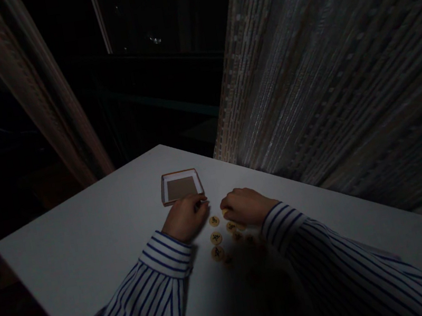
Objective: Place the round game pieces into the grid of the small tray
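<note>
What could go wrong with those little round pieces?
The right hand seems to pinch a yellow piece, with other round pieces close by, so it might bump them. The striped right cuff looks close to a shaded piece and could brush it out of place. It's also quite dark, so someone might misread the dark marks on the pieces.
</note>
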`<state>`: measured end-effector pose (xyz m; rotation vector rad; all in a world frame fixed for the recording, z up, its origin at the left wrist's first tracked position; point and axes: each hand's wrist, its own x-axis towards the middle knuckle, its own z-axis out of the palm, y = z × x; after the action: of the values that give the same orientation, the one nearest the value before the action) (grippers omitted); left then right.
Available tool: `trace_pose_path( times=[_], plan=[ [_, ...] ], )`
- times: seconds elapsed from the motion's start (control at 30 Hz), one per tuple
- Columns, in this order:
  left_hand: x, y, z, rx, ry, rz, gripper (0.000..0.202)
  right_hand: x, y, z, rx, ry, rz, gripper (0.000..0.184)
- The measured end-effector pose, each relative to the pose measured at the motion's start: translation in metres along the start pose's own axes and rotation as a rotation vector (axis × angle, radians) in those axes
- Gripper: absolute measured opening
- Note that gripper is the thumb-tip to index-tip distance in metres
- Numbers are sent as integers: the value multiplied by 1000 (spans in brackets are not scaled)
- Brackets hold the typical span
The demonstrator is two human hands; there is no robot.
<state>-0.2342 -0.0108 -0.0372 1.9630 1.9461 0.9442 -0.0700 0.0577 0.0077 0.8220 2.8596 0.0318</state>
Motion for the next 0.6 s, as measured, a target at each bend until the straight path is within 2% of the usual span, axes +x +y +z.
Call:
trace_pose_path(
  times=[0.23, 0.33, 0.4, 0.47, 0.6],
  plan=[
    [0, 1, 1, 40, 35, 12, 31, 2, -4, 1, 2, 10, 16, 26],
    [1, 1, 1, 45, 39, 5, 31, 2, -3, 3, 63, 61, 28, 28],
    [1, 1, 0, 51, 42, -7, 30, 1, -1, 4, 197, 121, 53, 31],
    [1, 1, -1, 60, 36, -14, 30, 1, 2, 5, 436, 144, 79, 34],
    [1, 1, -1, 65, 45, -12, 31, -1, 6, -2, 927, 68, 110, 35]
  ],
)
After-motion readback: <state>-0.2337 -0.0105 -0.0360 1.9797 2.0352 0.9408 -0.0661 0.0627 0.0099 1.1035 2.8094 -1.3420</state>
